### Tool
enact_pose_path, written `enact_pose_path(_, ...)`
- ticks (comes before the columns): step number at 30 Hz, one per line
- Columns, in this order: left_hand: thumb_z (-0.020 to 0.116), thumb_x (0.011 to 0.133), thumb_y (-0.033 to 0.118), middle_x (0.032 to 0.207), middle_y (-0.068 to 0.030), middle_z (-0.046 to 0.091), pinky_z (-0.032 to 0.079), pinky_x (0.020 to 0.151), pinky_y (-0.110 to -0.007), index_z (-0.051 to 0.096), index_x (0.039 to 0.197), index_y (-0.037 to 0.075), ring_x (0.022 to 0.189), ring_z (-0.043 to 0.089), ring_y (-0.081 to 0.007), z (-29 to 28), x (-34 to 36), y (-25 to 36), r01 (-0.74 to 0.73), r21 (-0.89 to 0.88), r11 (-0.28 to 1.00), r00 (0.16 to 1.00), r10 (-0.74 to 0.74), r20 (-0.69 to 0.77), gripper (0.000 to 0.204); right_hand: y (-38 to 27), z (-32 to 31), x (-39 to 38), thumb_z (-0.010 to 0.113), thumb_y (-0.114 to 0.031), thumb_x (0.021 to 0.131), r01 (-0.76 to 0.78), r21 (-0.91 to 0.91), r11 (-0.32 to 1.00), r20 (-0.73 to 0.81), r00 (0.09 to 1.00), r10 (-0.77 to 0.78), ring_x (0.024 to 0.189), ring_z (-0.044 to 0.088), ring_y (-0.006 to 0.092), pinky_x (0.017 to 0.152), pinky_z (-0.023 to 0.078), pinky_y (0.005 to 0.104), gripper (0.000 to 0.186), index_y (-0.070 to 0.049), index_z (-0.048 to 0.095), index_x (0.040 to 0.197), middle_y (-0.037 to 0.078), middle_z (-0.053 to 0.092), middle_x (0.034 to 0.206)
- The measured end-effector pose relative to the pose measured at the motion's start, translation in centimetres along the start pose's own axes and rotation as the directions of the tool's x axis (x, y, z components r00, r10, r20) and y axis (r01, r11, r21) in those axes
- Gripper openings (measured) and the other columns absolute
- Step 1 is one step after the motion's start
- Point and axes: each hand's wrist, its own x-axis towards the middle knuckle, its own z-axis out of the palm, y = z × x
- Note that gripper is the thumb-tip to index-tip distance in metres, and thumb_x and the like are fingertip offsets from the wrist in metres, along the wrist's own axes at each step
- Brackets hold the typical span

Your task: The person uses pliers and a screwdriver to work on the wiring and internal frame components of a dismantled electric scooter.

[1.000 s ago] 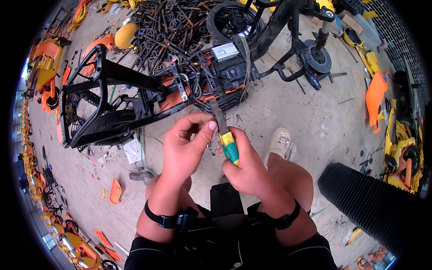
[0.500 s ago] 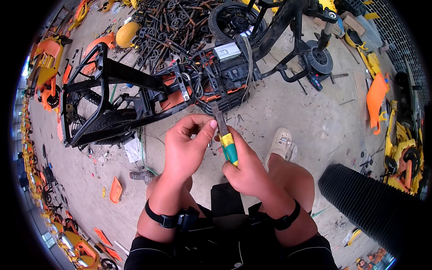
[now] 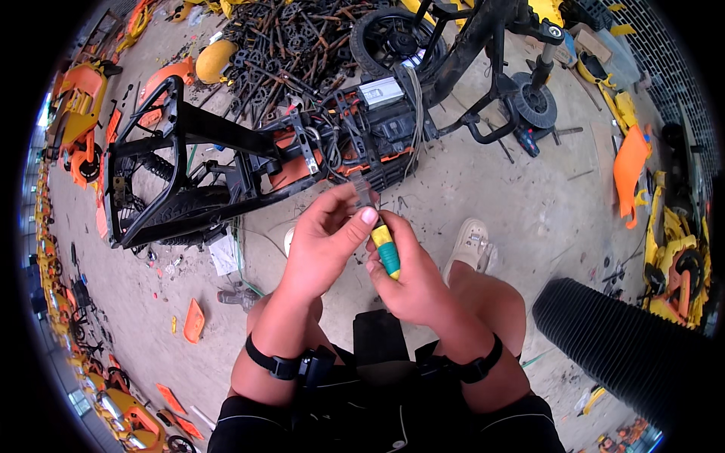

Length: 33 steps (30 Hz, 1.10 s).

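Gripped in my right hand (image 3: 408, 264) is a hand tool with a yellow and green handle (image 3: 387, 253); its kind cannot be told, as its metal end is mostly hidden. My left hand (image 3: 321, 241) is closed, thumb against fingers, around a small see-through piece (image 3: 363, 195), perhaps plastic, at the tool's metal end. Both hands meet in front of me, just on the near side of a black vehicle frame (image 3: 226, 136). Exposed wiring (image 3: 332, 147), orange panels and a silver box (image 3: 381, 91) sit in its middle.
Behind the frame rises a heap of rusty metal parts (image 3: 294, 53) beside a wheel (image 3: 396, 38). A cordless drill (image 3: 526, 140) lies at the right. Close on my right stands a black ribbed column (image 3: 604, 340). Orange and yellow panels (image 3: 628, 174) line both sides.
My left thumb and fingers have moved slightly right and up over the tool's flat metal end, which showed plainly before. A see-through piece now shows at the left fingertips.
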Motion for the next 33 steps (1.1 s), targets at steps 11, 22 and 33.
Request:
enact_pose_path(11, 0.074, 0.091, 0.015, 0.093, -0.0026, 0.068, 0.050, 0.071, -0.023, 0.065, 0.119, -0.003, 0.080, 0.059, -0.0066, -0.7, 0.5, -0.1, -0.104, 0.161, 0.982, 0.978, 0.131, -0.164, 0.034, 0.6, -0.2, 0.7, 0.070, -0.012, 0.087, -0.287, 0.198, 0.937, 0.246, 0.940, 0.236, 0.094, 0.061, 0.0151, 0.084, 0.050, 0.0319, 0.060, -0.002, 0.039, 0.138, 0.007, 0.060, 0.109)
enact_pose_path(22, 0.067, 0.096, 0.020, 0.096, -0.0034, 0.068, 0.048, 0.075, -0.022, 0.066, 0.116, -0.001, 0.086, 0.058, -0.0068, -1.9, 1.4, -0.4, -0.134, 0.332, 0.934, 0.980, 0.175, -0.098, 0.029, 0.5, 0.7, 0.8, 0.067, -0.013, 0.090, -0.276, 0.121, 0.954, 0.074, 0.961, 0.268, 0.085, 0.059, 0.0122, 0.078, 0.049, 0.0299, 0.045, -0.003, 0.047, 0.128, 0.003, 0.063, 0.096)
enact_pose_path(33, 0.062, 0.098, 0.014, 0.079, 0.0038, 0.054, 0.040, 0.062, -0.021, 0.056, 0.093, 0.004, 0.070, 0.046, -0.0038, -3.2, 1.7, 0.1, -0.206, 0.317, 0.926, 0.978, 0.195, 0.067, 0.013, -0.5, 0.0, 0.7, 0.067, -0.019, 0.089, -0.203, -0.100, 0.974, -0.029, 0.979, 0.201, 0.079, 0.062, 0.0250, 0.074, 0.050, 0.0375, 0.033, -0.004, 0.055, 0.116, 0.013, 0.064, 0.087)
